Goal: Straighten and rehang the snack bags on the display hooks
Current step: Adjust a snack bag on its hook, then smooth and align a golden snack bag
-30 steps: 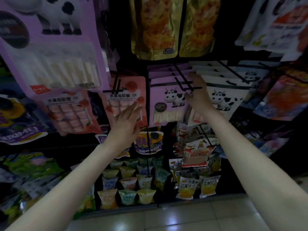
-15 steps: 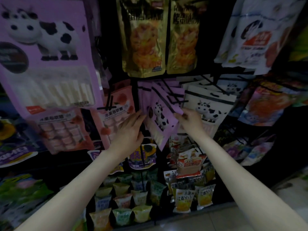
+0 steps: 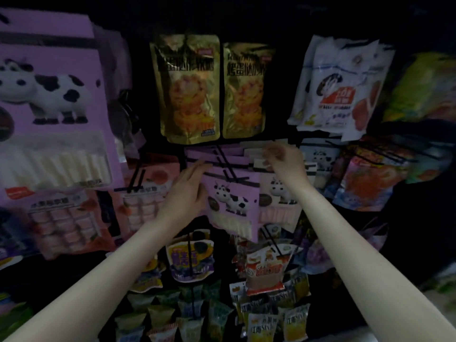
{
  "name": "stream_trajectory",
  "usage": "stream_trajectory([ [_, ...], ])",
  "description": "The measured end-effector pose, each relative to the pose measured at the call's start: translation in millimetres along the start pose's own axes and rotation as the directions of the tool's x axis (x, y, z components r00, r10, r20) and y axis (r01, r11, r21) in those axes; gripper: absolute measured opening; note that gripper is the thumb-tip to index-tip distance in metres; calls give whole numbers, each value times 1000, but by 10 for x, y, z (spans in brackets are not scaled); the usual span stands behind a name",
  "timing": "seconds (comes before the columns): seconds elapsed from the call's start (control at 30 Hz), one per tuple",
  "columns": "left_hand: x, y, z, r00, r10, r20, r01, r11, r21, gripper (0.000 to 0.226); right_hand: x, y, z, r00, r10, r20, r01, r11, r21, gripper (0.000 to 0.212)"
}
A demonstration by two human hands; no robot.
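Fingers of the left hand point(image 3: 183, 191) now lie straight along the left edge of the purple cow bags point(image 3: 232, 193) on their hook point(image 3: 225, 164), no longer fanned sideways, while the right hand point(image 3: 283, 160), raised since, pinches the white cow bags point(image 3: 278, 191) at their tops.

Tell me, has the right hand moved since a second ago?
Yes. The right hand has gone from the purple cow bags' hook rightward to the tops of the white cow bags.
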State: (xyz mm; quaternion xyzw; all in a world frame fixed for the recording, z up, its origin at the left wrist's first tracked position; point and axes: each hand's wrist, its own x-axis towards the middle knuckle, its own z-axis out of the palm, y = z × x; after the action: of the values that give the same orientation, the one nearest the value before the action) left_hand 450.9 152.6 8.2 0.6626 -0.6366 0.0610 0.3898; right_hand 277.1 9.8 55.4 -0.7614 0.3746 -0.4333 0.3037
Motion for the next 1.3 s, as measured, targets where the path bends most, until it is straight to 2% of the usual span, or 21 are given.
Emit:
stream_trajectory([
  [0.1,189,48,18,995,-53,-90,50,998,-39,43,310,-134,-57,998,-8,56,4,998,63,33],
  [0.17,313,94,38,990,-79,-118,77,997,-26,42,601,-232,-70,993,19,114,-38,987,159,57],
  [0.2,376,108,53,991,-61,-120,60,998,-7,41,748,-276,-67,990,51,130,-76,977,199,70],
  [0.27,474,88,99,1000,-5,-26,6,999,37,44,1016,-348,-41,985,92,144,-128,955,267,87],
  [0.37,506,88,188,978,-15,208,-14,991,135,52,1257,-324,65,978,118,171,-170,925,338,83],
  [0.4,488,118,217,969,-45,244,9,989,147,54,1266,-305,91,975,125,186,-185,918,350,80],
  [0.53,498,245,183,966,-145,213,109,979,173,54,1115,-308,70,980,45,195,-117,919,376,48],
  [0.63,504,242,153,952,-117,284,76,986,151,63,939,-396,-169,985,-22,173,-53,909,414,45],
  [0.7,497,227,170,958,-146,245,118,985,128,62,810,-433,-369,980,-79,180,-2,911,412,28],
  [0.8,505,222,175,960,-145,241,141,989,37,60,626,-450,-609,971,-87,223,1,933,360,32],
  [0.83,517,232,162,962,-136,238,140,990,-2,59,560,-457,-693,969,-83,234,-2,940,343,25],
  [0.9,566,343,77,960,-216,178,240,962,-130,51,435,-448,-849,961,-109,253,23,947,320,12],
  [0.97,629,474,-27,964,-253,85,266,908,-323,41,292,-472,-960,961,-148,234,72,949,306,12],
  [1.07,674,677,-180,984,-167,-59,122,883,-454,33,105,-548,-1041,963,-203,180,128,924,361,10],
  [1.13,680,801,-263,976,-157,-152,64,871,-487,36,-37,-570,-1006,943,-256,214,173,924,342,15],
  [1.2,660,899,-348,946,-174,-273,-2,841,-541,37,-146,-584,-905,925,-287,250,211,933,291,25],
  [1.3,610,933,-496,874,-215,-435,-89,810,-580,37,-149,-685,-735,947,-284,150,247,942,229,47],
])
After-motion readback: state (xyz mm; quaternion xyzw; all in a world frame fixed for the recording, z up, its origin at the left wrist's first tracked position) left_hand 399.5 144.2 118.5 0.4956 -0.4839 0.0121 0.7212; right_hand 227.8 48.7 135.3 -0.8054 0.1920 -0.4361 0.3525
